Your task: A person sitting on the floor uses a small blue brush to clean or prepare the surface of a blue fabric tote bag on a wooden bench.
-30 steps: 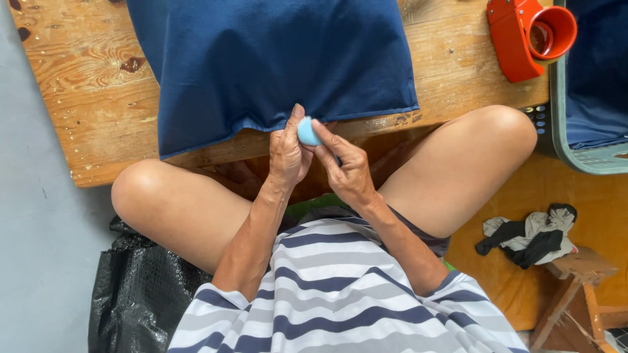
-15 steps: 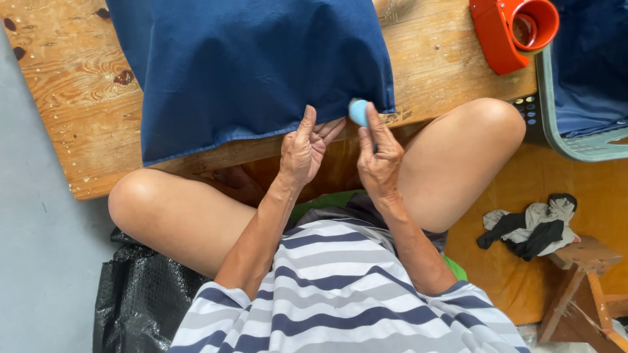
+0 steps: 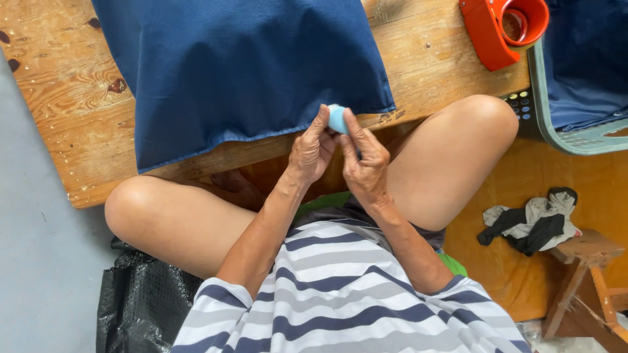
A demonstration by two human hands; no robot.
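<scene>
Pinching a small light-blue disc (image 3: 337, 118) from either side, the left hand (image 3: 311, 151) and right hand (image 3: 365, 163) meet at the near hem of the dark blue cloth (image 3: 242, 65); the disc sits at the fingertips, just beyond both palms, touching the cloth's edge over the wooden table (image 3: 72, 124); both hands are equally close, fingers closed on it.

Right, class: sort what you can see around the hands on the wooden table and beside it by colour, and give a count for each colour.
Navy blue: 2, the cloth on the table and the folded fabric in the basket.
Light blue: 1, the small round piece held between the left hand and right hand.
Orange-red: 1, the tape dispenser.
Pale green: 1, the basket.
Total: 5.
</scene>
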